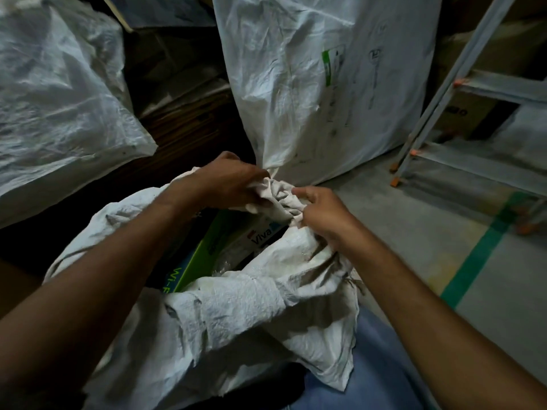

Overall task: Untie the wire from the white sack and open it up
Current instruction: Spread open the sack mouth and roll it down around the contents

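A crumpled white woven sack [236, 315] stands in front of me with its mouth spread apart. Inside it I see a green box [192, 261] and a white box printed "Viva" [260, 232]. My left hand [228, 182] grips the far left part of the sack's bunched rim. My right hand [322, 214] grips the bunched rim on the right, fingers curled into the cloth. The two hands are close together at the far edge of the mouth. No wire shows in the frame.
A tall white sack [325, 84] stands just behind, and another white sack [59, 99] lies at the left. A metal ladder [461, 99] leans at the right. Green tape [479, 250] runs across the concrete floor. Dark cardboard is stacked at the back.
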